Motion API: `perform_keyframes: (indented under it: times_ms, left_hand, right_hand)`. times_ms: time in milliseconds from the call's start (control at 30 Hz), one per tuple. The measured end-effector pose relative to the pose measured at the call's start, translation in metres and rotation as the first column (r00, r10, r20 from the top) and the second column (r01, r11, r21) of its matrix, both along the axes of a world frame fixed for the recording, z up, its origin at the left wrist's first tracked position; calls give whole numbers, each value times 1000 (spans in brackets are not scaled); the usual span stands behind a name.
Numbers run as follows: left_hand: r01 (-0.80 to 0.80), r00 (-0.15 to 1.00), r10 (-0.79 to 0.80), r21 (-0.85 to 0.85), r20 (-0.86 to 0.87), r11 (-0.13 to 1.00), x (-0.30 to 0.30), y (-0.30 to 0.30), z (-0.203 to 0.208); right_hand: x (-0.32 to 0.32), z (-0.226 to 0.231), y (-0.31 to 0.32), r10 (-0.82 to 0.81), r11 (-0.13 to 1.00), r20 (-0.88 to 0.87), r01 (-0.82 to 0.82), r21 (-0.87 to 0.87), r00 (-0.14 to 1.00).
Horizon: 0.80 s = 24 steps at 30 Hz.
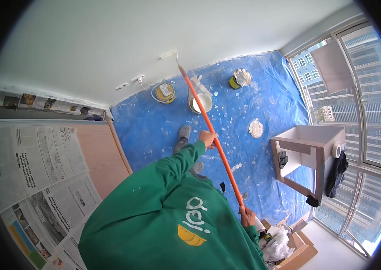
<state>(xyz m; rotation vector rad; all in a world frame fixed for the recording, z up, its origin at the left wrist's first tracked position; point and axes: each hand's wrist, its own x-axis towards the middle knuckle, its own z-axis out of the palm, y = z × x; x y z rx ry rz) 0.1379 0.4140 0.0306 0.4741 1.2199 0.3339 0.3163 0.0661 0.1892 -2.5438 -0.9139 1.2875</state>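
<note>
A long orange extension pole (222, 155) runs from lower right up toward the wall, with a paint roller (169, 55) at its far end against the pale wall. My left hand (208, 139) is wrapped round the pole about midway. My right hand (247, 216) grips the pole near its lower end. Beneath the pole, on the floor, stands a white bucket (202, 103) with pale paint inside. White flat pieces (196, 83) lie beside it.
Blue plastic sheeting (177, 114) covers the floor. A yellow bucket (165, 93), a covered paint can (235, 82) and a crumpled round cover (256, 128) sit on it. Wall sockets (137, 79) hold a plug. Right are a wooden stand (307, 135), windows and an open box (300, 249); newspaper (42, 153) lies left.
</note>
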Motion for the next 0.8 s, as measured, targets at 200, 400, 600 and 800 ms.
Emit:
perform_keyframes:
  times_ms: [200, 400, 600, 800]
  left_hand:
    - [-3, 998, -7, -139, -67, 990, 1, 59, -51]
    - [7, 989, -35, -198, -142, 980, -8, 122, -105]
    - [-44, 975, -13, -248, -223, 968, -22, 179, -131]
    - [-84, 983, 24, -328, -184, 941, -25, 194, -126]
  right_hand:
    - [-9, -11, 72, 3, 993, -2, -3, -114, 1000]
    - [-27, -23, 161, 96, 990, 40, -91, -107, 995]
    - [-55, -45, 231, 132, 978, 76, -117, -174, 988]
    - [-56, -45, 245, 100, 984, 12, -97, -152, 995]
